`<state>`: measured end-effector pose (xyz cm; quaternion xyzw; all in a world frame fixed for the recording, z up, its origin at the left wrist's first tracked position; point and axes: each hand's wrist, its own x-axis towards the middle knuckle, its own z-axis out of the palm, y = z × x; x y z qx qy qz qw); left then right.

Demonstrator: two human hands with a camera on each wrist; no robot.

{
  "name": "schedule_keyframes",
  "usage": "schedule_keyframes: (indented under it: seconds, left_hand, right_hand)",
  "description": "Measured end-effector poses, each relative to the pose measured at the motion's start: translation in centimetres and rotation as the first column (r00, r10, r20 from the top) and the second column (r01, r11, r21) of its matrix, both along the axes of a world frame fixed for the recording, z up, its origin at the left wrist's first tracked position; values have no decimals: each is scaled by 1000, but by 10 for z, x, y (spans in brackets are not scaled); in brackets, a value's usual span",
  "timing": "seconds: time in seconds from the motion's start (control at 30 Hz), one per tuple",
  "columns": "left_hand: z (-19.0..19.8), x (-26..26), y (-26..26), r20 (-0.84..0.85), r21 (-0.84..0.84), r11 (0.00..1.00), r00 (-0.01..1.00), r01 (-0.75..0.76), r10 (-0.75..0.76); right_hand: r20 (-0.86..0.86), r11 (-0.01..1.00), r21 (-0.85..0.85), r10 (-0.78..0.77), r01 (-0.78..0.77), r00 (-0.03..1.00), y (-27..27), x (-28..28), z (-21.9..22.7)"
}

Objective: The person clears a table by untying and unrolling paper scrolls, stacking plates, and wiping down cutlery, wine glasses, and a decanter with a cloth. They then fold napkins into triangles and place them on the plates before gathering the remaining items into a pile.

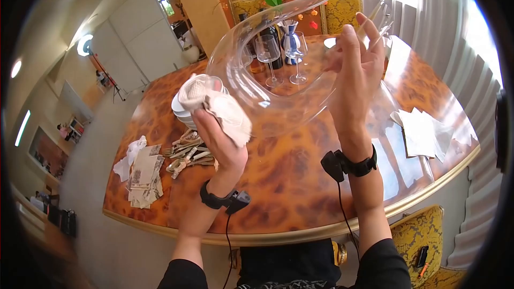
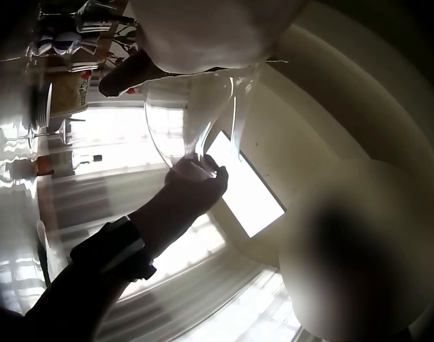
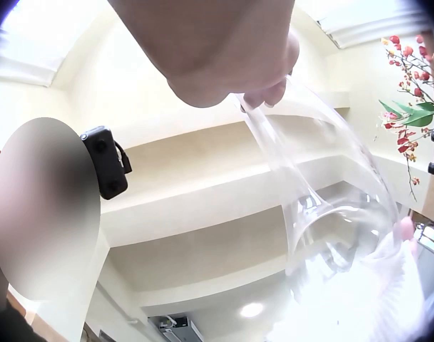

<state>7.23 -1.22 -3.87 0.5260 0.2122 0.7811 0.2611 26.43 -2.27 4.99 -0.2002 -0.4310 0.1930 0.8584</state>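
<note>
A large curved clear glass decanter (image 1: pixel 218 48) is raised above the glossy brown table (image 1: pixel 289 182), its tube sweeping round in a wide bend. My left hand (image 1: pixel 218 136) holds a cream ribbed cloth (image 1: pixel 231 115) against the decanter's left side; the cloth hides part of the fingers. On the other side my right hand (image 1: pixel 356 72) grips the glass, its index finger pointing up. Seen from the left wrist, the right hand (image 2: pixel 195 182) has its fingers around the glass. In the right wrist view, the fingertips (image 3: pixel 270 94) curl over the decanter's narrow part.
Two wine glasses (image 1: pixel 269 56), dark bottles (image 1: pixel 276 35) and a blue-and-white vase (image 1: pixel 292 40) stand behind the decanter. Stacked white plates (image 1: pixel 182 112), a cutlery pile (image 1: pixel 190 152) and printed paper napkins (image 1: pixel 144 174) lie left. White napkins (image 1: pixel 420 134) lie right. A yellow chair (image 1: pixel 423 230) stands at the near right.
</note>
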Motion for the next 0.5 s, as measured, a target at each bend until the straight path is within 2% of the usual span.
schedule_keyframes:
  seconds: [0.03, 0.07, 0.1, 0.13, 0.17, 0.23, 0.27, 0.33, 0.37, 0.4, 0.43, 0.47, 0.5]
  left_hand:
    - [11, 12, -5, -62, 173, 948, 957, -268, 283]
    - [14, 7, -4, -258, 463, 802, 808, -377, 529]
    - [21, 4, -6, -334, 730, 584, 560, -355, 758]
    - [23, 2, -19, -435, 840, 501, 292, -210, 852]
    - [27, 7, -25, -530, 840, 538, 99, -74, 842]
    - [23, 11, -26, -708, 636, 768, 338, -76, 620]
    - [24, 7, -25, -701, 643, 762, 344, -74, 625]
    - [39, -1, -24, -781, 573, 807, 203, -142, 591]
    - [44, 0, -27, -774, 582, 801, 209, -137, 598]
    - [58, 7, -39, -936, 252, 938, 187, -239, 299]
    - [67, 10, -46, -979, -109, 936, 199, -335, -43]
    - [61, 4, -33, -940, -306, 918, 233, -253, -250]
    - [55, 4, -30, -940, -307, 921, 230, -240, -253]
  right_hand:
    - [-14, 1000, 5, 0, 0, 1000, -1, -1, -1]
    - [5, 999, 10, 38, -38, 999, -1, -4, -3]
    - [28, 997, 16, 75, -75, 997, 0, -7, -4]
    - [25, 991, 33, 132, -133, 991, -1, -11, -6]
    - [22, 991, 41, 128, -129, 991, -2, -15, -8]
    - [82, 972, 96, 209, -216, 975, -9, -21, -7]
    - [59, 966, 73, 244, -248, 968, -18, -24, -6]
    - [114, 966, 100, 228, -240, 967, -23, -32, -5]
    - [162, 965, 111, 220, -239, 962, -25, -36, -7]
    - [233, 966, 53, 234, -253, 944, -30, -41, -8]
    - [235, 968, 56, 225, -244, 946, -33, -46, -8]
    - [365, 960, -19, 267, -279, 892, -36, -51, -7]
    - [481, 949, -102, 310, -299, 820, -40, -54, -7]
